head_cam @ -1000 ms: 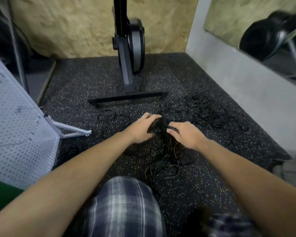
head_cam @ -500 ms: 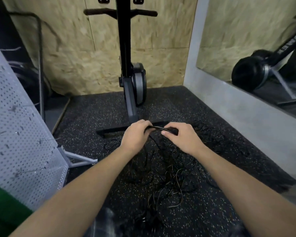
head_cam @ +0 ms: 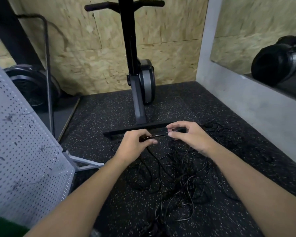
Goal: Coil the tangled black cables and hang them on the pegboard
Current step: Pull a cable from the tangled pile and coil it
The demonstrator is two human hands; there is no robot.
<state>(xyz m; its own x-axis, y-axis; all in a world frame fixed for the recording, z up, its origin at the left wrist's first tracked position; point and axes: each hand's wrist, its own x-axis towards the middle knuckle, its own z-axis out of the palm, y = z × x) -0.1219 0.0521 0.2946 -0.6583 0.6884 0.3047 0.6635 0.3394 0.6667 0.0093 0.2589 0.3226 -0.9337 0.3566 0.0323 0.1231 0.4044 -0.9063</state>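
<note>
Sprawling black cables [head_cam: 178, 177] lie tangled; both hands pinch one strand.

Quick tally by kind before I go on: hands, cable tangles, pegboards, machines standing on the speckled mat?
Hands: 2, left hand and right hand, both holding one cable
Cable tangle: 1, strands uncountable
Pegboard: 1
Machine on the mat: 1
Total: 5

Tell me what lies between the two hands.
In the head view, a short arc of black cable spans from the left hand to the right hand; both pinch it.
</note>
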